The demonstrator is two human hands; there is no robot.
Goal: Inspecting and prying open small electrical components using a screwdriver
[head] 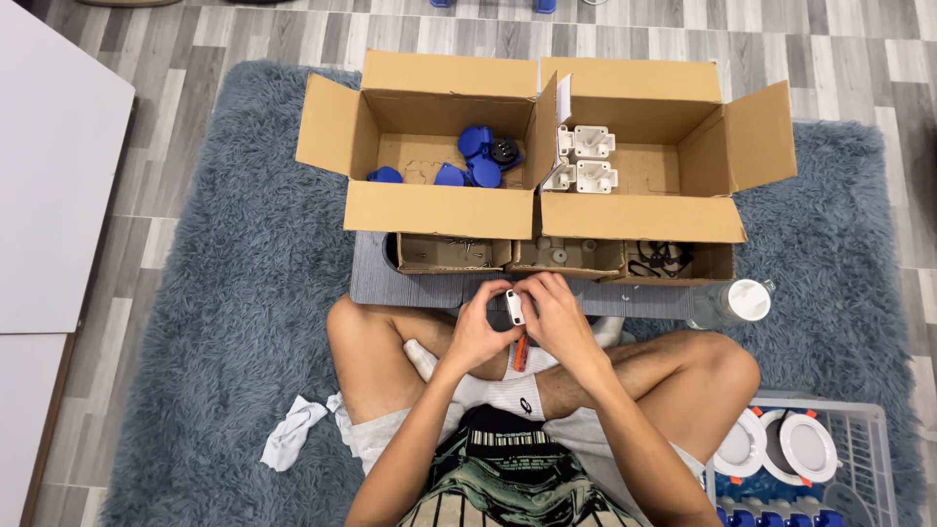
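- The shaggy grey-blue rug (244,293) covers the floor where the person sits cross-legged, and everything else lies on it or beside it.
- Two open brown cardboard boxes stand side by side beyond the knees: the left box (429,210) has round blue plastic caps (483,156) inside, the right box (639,217) has white plastic square housings (586,158).
- Just in front of them sits a low row of small cardboard trays (561,259) with screws and dark small parts, resting on a grey board (371,278).
- A clear plastic crate (859,429) with round white lamp discs (805,447) is beside the right knee, and a clear bottle with white cap (732,303) lies near it.
- The left hand (478,327) and right hand (556,317) meet over the lap, both closed in a pinch around one small white plastic part (514,306).
- This part stands with its long axis nearly upright between the fingertips, equally near to both hands.
- An orange-handled tool (520,353) lies just under the hands, on the sock.
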